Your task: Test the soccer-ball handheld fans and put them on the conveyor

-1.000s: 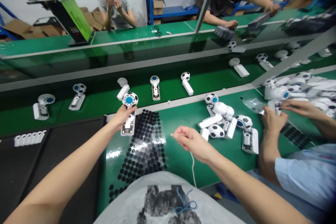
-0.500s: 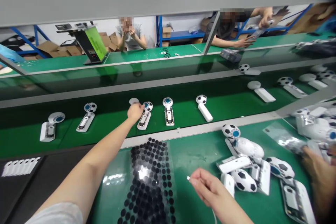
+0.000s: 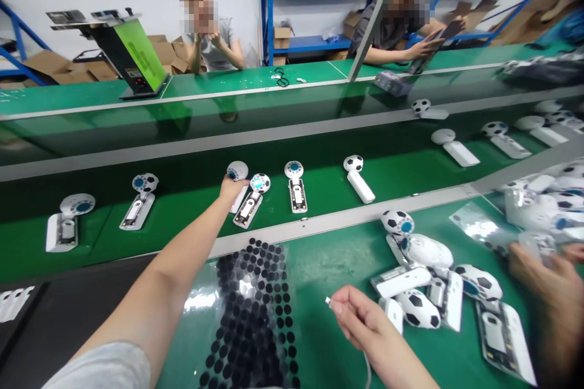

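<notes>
My left hand reaches onto the green conveyor and is closed around the neck of a white device with a round head; the fingers are partly hidden. Just right of it lies a football-patterned device, its handle's inside exposed. Lower down, my right hand pinches the small plug of a white cable above the green table. Beside that hand is a pile of similar devices, some patterned like footballs. A clear sheet of black round stickers lies between my arms.
More devices lie spaced along the conveyor. At the right edge, another person's hands handle a device near a heap. Two people sit across the line, by a green and black machine. A metal rail borders the conveyor.
The view has tilted up, showing more of the people opposite. My left hand has gone from over the white device to its neck. My right hand keeps its pinch on the cable.
</notes>
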Motion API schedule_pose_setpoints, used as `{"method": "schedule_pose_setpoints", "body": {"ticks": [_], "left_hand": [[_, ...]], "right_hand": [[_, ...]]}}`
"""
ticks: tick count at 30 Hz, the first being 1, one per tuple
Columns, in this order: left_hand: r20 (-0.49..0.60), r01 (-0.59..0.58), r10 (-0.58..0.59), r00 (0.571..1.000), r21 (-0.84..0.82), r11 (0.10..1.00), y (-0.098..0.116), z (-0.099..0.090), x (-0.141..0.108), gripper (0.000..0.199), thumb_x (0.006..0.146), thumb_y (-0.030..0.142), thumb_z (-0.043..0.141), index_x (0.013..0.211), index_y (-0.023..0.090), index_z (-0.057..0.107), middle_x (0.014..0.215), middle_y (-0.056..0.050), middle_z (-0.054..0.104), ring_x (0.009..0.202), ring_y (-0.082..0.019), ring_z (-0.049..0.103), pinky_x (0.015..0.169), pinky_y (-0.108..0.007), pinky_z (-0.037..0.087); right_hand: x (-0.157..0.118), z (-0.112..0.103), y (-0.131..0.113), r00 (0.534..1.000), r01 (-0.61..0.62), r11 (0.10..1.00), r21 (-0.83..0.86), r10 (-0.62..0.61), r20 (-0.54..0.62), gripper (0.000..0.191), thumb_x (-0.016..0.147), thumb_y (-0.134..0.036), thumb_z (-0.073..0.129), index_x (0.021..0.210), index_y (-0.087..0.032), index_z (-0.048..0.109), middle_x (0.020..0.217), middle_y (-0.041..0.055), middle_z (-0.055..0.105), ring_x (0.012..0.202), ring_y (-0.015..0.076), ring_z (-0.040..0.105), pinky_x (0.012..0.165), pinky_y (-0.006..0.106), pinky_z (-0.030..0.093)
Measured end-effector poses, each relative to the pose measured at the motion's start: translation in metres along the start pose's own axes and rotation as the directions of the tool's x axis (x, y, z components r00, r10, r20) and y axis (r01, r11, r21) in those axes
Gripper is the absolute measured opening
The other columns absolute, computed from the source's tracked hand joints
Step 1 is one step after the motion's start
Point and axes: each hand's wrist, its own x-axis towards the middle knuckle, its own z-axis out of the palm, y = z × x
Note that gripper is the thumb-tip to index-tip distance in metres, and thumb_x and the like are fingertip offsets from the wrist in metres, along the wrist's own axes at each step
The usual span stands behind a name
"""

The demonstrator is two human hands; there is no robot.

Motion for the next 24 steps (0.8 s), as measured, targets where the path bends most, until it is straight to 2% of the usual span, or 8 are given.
{"method": "schedule_pose_setpoints", "body": {"ticks": [3,5,8,12,15,19,24], "left_hand": [[0.057,-0.029,0.036,0.998,-0.107,0.994,0.013,-0.014,-0.028,0.049,0.052,0.020,0.074,0.094,0.014,0.051,0.072,-0.003,0.059,0.063,-0.017,0.058,0.061,-0.029,0.045],[0.127,-0.027,0.048,0.991,-0.164,0.986,0.020,-0.025,-0.059,0.044,0.052,0.023,0.073,0.090,0.014,0.053,0.066,0.000,0.057,0.057,-0.014,0.055,0.056,-0.026,0.044],[0.226,0.016,0.033,0.974,-0.211,0.977,0.027,-0.035,-0.119,0.035,0.054,0.029,0.072,0.082,0.014,0.055,0.061,0.002,0.054,0.052,-0.011,0.050,0.051,-0.023,0.040],[0.337,0.106,-0.007,0.941,-0.278,0.955,0.033,-0.037,-0.202,0.036,0.056,0.030,0.074,0.086,0.015,0.058,0.071,0.001,0.058,0.057,-0.010,0.050,0.054,-0.021,0.039],[0.401,0.138,-0.002,0.916,-0.310,0.941,0.039,-0.036,-0.249,0.034,0.059,0.032,0.074,0.085,0.015,0.058,0.072,0.002,0.057,0.058,-0.008,0.048,0.056,-0.020,0.038],[0.506,0.171,-0.005,0.862,-0.281,0.944,0.046,-0.036,-0.285,0.027,0.063,0.031,0.072,0.077,0.015,0.056,0.063,0.004,0.049,0.053,-0.006,0.042,0.054,-0.019,0.036],[0.546,0.116,0.033,0.837,-0.235,0.965,0.049,-0.036,-0.305,0.025,0.066,0.031,0.069,0.079,0.015,0.055,0.069,0.002,0.052,0.062,-0.010,0.046,0.061,-0.022,0.038]], "right_hand": [[-0.008,-0.001,-0.002,0.998,0.061,0.998,-0.023,-0.061,-0.016,0.031,0.083,-0.048,0.046,0.074,-0.019,0.047,0.054,-0.0064,0.039,0.050,0.0092,0.030,0.047,0.023,0.023],[-0.012,0.000,-0.006,0.996,0.093,0.995,-0.041,-0.094,-0.013,0.028,0.084,-0.045,0.045,0.075,-0.019,0.047,0.055,-0.0060,0.042,0.050,0.0095,0.033,0.048,0.022,0.025],[-0.018,0.009,-0.013,0.986,0.168,0.983,-0.076,-0.166,0.027,0.022,0.086,-0.040,0.044,0.077,-0.019,0.048,0.057,-0.0051,0.047,0.052,0.0101,0.038,0.051,0.022,0.030],[-0.025,0.031,-0.020,0.949,0.313,0.939,-0.145,-0.303,0.083,0.015,0.087,-0.030,0.044,0.078,-0.019,0.049,0.057,-0.0045,0.051,0.054,0.0102,0.044,0.056,0.023,0.035],[-0.032,0.044,-0.022,0.917,0.398,0.898,-0.189,-0.386,0.102,0.012,0.087,-0.027,0.045,0.079,-0.020,0.050,0.058,-0.0047,0.053,0.053,0.0097,0.046,0.055,0.022,0.036],[-0.043,0.048,-0.022,0.888,0.460,0.869,-0.181,-0.449,0.100,0.011,0.086,-0.027,0.046,0.078,-0.020,0.050,0.058,-0.0050,0.052,0.053,0.0092,0.046,0.054,0.022,0.036],[-0.058,0.043,-0.023,0.882,0.471,0.852,-0.228,-0.455,0.120,0.010,0.085,-0.025,0.046,0.077,-0.019,0.049,0.057,-0.0057,0.048,0.052,0.0085,0.043,0.051,0.021,0.034]]}}
